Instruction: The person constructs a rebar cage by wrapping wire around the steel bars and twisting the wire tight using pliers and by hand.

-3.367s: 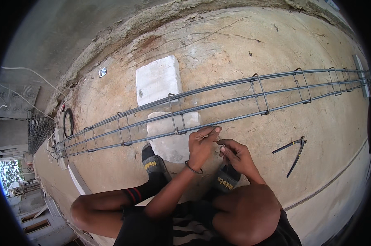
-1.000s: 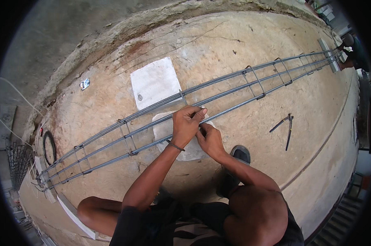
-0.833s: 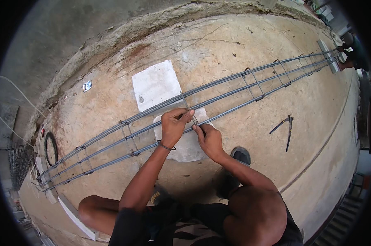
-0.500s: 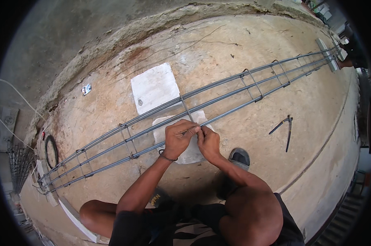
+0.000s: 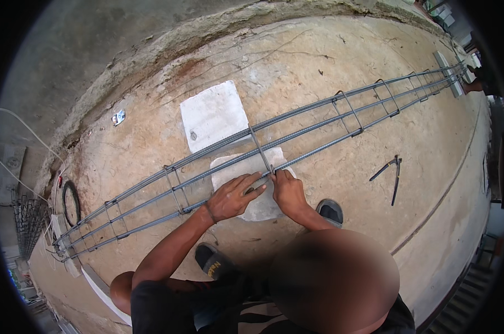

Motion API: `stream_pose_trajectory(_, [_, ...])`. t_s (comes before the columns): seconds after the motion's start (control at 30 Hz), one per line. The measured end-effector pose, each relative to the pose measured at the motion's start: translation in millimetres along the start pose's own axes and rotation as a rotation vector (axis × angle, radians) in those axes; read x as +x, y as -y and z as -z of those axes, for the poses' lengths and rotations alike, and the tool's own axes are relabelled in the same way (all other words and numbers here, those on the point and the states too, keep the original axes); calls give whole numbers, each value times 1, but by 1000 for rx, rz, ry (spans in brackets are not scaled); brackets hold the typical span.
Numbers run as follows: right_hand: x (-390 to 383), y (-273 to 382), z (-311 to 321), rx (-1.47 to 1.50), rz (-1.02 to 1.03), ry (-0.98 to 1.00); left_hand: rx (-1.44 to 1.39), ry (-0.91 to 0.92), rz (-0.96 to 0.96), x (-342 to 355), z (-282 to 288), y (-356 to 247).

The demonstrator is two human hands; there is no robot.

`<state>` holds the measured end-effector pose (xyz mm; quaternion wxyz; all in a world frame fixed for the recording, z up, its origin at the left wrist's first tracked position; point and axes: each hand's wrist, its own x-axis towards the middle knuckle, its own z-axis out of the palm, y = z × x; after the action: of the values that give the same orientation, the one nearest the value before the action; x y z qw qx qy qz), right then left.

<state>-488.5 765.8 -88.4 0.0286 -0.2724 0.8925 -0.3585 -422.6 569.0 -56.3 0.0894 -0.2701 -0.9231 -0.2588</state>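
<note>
A long rebar cage crosses in front of me, with thin stirrups around its ribbed bars. Both hands are by the lower bar, where a stirrup meets it. My left hand is open, its fingers stretched along the bar just left of that joint. At the joint's right side, my right hand has its fingers pinched together; whatever lies between them is too small to make out. Beneath the cage, a pale block sits under my hands, and another white block is just beyond.
Black-handled pincers lie on the concrete floor to the right. A wire coil is at the far left, near more stacked rebar cages. Another person's hand is at the cage's far right end, beside a support plank.
My left hand has come away from the right one, moving slightly left and down, and its fingers have opened. The right hand stays at the joint.
</note>
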Motion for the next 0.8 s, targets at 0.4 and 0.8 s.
stream_pose_trajectory(0.4, [3,-6,13,75,54,41,-672,18,603,42,-6,3])
stream_pose_trajectory(0.8, [3,-3,15,92,18,63,-86,69,512,54,-24,-9])
